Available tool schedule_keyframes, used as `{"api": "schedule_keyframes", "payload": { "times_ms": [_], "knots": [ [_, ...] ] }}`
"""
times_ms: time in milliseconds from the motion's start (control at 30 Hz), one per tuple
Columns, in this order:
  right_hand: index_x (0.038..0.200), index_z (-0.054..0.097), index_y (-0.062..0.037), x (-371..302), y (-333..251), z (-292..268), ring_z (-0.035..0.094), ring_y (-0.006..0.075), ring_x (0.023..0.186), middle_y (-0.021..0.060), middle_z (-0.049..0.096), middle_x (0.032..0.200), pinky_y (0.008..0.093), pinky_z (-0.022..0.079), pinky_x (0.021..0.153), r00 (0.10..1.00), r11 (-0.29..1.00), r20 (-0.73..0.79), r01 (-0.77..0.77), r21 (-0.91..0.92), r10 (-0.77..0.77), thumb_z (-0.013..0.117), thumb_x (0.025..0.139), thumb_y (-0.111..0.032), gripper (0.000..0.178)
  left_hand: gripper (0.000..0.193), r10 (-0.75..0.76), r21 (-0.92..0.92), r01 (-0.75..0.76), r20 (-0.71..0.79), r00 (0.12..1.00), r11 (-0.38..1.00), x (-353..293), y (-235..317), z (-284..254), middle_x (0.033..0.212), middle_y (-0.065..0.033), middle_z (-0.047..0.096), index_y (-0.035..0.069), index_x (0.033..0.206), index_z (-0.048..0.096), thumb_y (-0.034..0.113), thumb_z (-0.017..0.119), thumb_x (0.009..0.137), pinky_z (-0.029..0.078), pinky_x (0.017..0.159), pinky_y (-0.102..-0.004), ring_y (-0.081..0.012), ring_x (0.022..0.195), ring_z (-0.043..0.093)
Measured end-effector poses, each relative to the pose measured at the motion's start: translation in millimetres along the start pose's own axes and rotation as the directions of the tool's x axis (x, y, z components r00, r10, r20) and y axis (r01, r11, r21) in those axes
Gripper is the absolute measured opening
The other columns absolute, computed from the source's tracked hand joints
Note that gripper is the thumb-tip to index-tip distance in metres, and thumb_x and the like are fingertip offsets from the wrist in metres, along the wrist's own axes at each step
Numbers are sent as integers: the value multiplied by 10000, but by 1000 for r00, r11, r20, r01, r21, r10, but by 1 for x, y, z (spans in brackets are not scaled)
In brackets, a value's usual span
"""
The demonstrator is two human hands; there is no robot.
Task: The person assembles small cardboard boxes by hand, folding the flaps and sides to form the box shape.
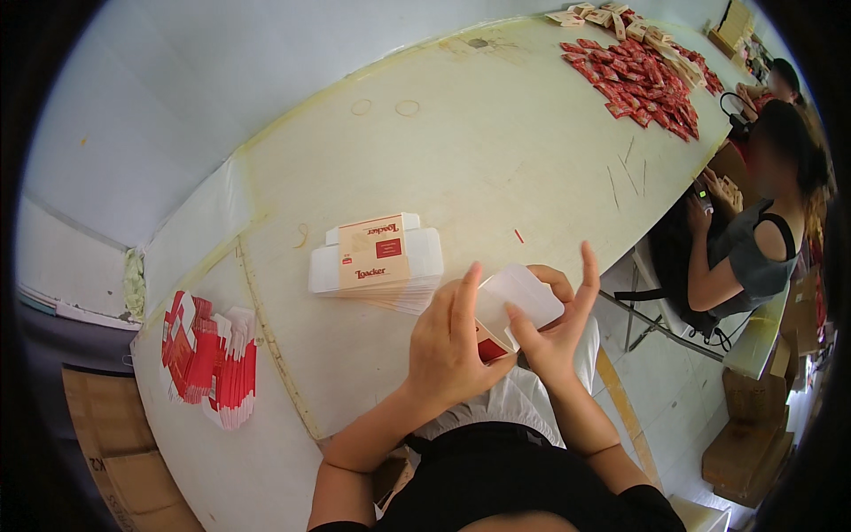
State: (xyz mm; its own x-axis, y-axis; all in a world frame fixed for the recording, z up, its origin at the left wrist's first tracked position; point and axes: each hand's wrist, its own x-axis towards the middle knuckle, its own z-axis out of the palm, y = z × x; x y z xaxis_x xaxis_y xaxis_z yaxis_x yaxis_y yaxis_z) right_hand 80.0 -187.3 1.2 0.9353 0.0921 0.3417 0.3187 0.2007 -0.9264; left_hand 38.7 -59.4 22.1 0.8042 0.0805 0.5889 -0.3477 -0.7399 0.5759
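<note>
Just past the table's near edge, in front of my body, I hold a small folding carton (525, 297) with both hands. It is white inside, and a patch of red shows low on its outside. My left hand (448, 341) grips its left side, with the index finger raised. My right hand (557, 335) has its thumb on the white flap and fingers behind, one finger pointing up. Left of my hands lies a fanned stack of flat cartons (377, 262), white with a cream and red printed panel.
Flattened red and white cartons (213, 363) lie at the table's left. A large heap of red packets (634, 80) covers the far right, beside cream cartons (612, 18). Rubber bands (407, 107) lie farther back. A co-worker (753, 222) sits at the right edge, holding a device (701, 193).
</note>
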Motion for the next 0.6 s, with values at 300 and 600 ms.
{"api": "schedule_keyframes", "payload": {
  "times_ms": [300,600],
  "knots": [
    [1416,342,33,9,9,-19,329,304,1345,210,322,1461,406,265,1095,898,984,419,-171,57,132,496,914,-244,594,704,26,7,-27,171,985,1000,-11,-12,9,1165,-160,511,55,1202,499,164,815,583,520,672,-368,-284,915,608],
    [1478,195,19,2,-4,-19,213,370,1416,235,225,1521,391,186,1137,746,954,599,-184,-237,292,395,950,-175,597,1068,8,-57,11,322,947,998,-10,-15,15,1335,-257,457,-70,1445,119,141,778,631,464,905,-423,-377,1114,536]
  ]
}}
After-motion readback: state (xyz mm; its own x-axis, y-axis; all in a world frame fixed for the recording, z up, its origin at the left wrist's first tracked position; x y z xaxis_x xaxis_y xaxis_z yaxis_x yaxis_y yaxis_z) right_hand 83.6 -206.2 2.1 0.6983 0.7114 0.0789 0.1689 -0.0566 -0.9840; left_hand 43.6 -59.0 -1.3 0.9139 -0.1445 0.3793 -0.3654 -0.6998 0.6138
